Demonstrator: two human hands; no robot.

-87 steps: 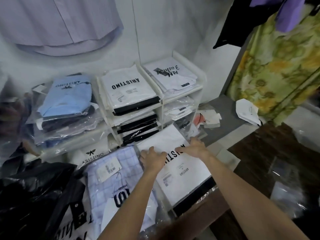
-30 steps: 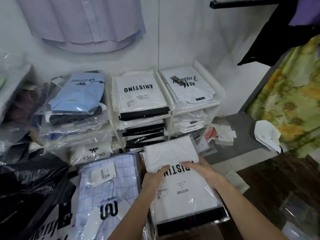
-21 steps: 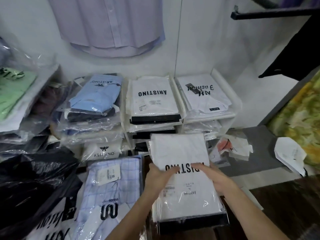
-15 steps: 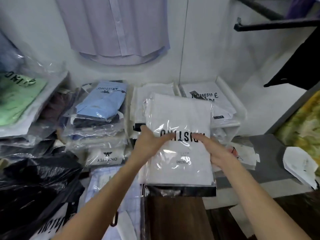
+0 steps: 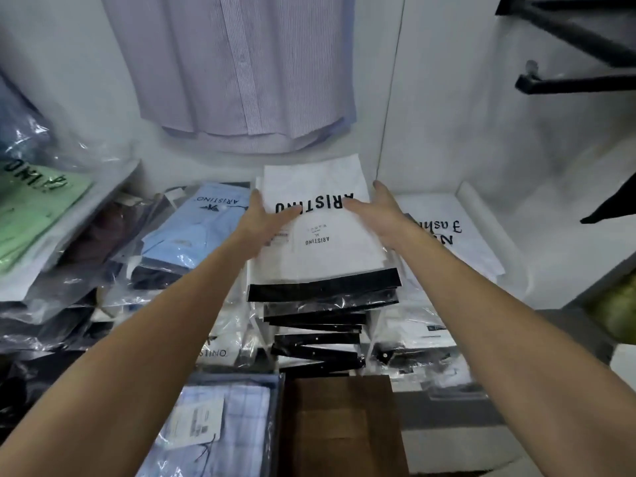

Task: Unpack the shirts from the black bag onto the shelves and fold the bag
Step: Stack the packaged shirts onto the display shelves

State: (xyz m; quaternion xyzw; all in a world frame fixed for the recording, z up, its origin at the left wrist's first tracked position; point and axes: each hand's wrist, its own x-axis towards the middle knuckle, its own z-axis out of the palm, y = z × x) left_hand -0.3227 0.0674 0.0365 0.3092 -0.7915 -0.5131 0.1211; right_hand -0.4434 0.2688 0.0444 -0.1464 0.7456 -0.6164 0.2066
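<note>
A white packaged shirt (image 5: 320, 232) printed ARISTINO lies on top of the stack in the middle compartment of the white shelf unit (image 5: 479, 215). My left hand (image 5: 263, 218) grips its left edge, thumb on top. On the right edge sits my right hand (image 5: 380, 213), fingers spread along the pack. Under it, several packs with black flaps (image 5: 320, 316) are stacked. Only a dark sliver of the black bag (image 5: 15, 387) shows at the lower left, behind my left arm.
A blue shirt pack (image 5: 206, 222) lies left of the stack and a white lettered pack (image 5: 444, 235) to the right. A checked shirt pack (image 5: 220, 418) and a brown wooden surface (image 5: 344, 425) are below. A green pack (image 5: 31, 208) sits far left. A lilac shirt (image 5: 247, 74) hangs on the wall.
Both hands lifted the white ARISTINO pack from the low surface and carried it forward and up onto the middle stack. The camera has moved closer to the shelves.
</note>
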